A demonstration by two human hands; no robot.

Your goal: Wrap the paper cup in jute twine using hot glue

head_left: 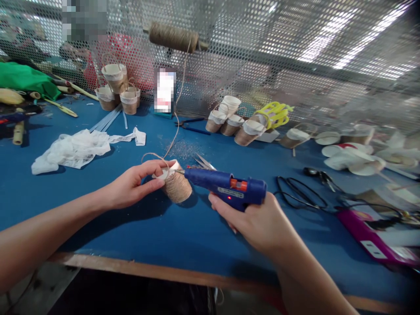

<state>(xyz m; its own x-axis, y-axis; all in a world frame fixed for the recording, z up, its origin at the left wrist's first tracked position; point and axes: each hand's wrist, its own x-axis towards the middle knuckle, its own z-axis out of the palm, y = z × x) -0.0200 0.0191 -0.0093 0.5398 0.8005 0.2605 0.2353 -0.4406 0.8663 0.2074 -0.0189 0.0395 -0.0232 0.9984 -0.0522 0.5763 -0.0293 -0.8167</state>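
Note:
My left hand (139,181) pinches the rim of a small twine-wrapped paper cup (179,188), which lies tilted above the blue table. Jute twine (179,120) runs from the cup's rim up to a spool (172,37) on the mesh wall. In my right hand (251,214) is a blue hot glue gun (226,186) with a small red light on its side. Its nozzle meets the cup near the rim, close to my left fingertips; whether they touch I cannot tell. Behind the gun's front lies a pair of scissors (205,162), partly covered.
White lace fabric (74,148) and clear glue sticks (106,119) lie at left. Small twine baskets (129,101) stand at the back left, more baskets (249,132) at the back right. Pliers (190,124) lie between. At right are a black cable (300,192) and a purple power strip (364,232).

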